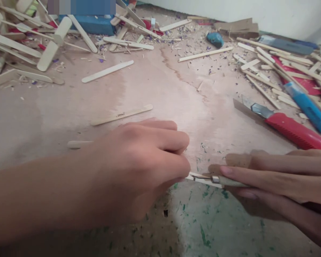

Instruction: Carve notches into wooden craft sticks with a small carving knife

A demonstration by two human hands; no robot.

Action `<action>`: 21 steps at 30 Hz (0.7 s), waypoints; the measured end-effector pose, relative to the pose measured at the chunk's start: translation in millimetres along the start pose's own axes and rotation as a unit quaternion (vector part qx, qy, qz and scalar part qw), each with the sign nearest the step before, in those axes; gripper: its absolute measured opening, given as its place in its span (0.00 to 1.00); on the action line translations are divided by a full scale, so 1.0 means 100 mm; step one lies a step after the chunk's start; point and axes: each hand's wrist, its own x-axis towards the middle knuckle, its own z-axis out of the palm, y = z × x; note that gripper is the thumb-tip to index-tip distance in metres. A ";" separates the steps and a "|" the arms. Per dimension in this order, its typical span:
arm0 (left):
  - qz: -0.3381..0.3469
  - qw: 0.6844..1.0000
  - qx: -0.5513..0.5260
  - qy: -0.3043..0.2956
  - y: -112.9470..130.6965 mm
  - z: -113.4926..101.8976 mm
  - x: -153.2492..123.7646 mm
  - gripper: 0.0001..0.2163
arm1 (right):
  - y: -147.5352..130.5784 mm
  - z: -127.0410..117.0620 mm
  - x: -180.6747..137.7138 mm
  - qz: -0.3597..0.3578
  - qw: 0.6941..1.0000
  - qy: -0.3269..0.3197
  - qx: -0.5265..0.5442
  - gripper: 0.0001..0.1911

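My left hand (149,157) is closed, its fingers pinching a thin wooden craft stick (207,181) against the table. Only the stick's right part shows, with a dark mark near my fingers. In my right hand (278,182) is a slim carving tool (231,181) with a pale handle and a metal collar. Its thin metal tip lies on the stick, close to my left fingertips. Just beyond my left hand lies another craft stick (123,115) with a small nick in it. A further stick (79,144) is partly hidden behind my left wrist.
A red utility knife (295,130) with its blade out lies beyond my right hand, near a blue cutter (309,107). Loose sticks (55,44) pile up at back left, more at right. Shavings, a blue lump (214,39) and cardboard (238,26) lie near the wall.
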 end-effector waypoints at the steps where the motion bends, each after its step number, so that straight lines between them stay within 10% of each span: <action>1: 0.000 1.000 0.000 0.002 0.01 0.00 0.00 0.19 | 0.00 0.00 -0.01 -0.002 1.000 -0.004 0.000 0.33; 14: -0.017 1.000 0.014 0.011 0.02 -0.01 0.02 0.20 | -0.15 0.03 -0.11 -0.075 0.983 0.005 -0.166 0.46; 21: -0.022 1.000 0.008 -0.001 0.05 -0.04 0.01 0.19 | -0.16 0.07 -0.14 -0.062 0.978 0.023 -0.197 0.35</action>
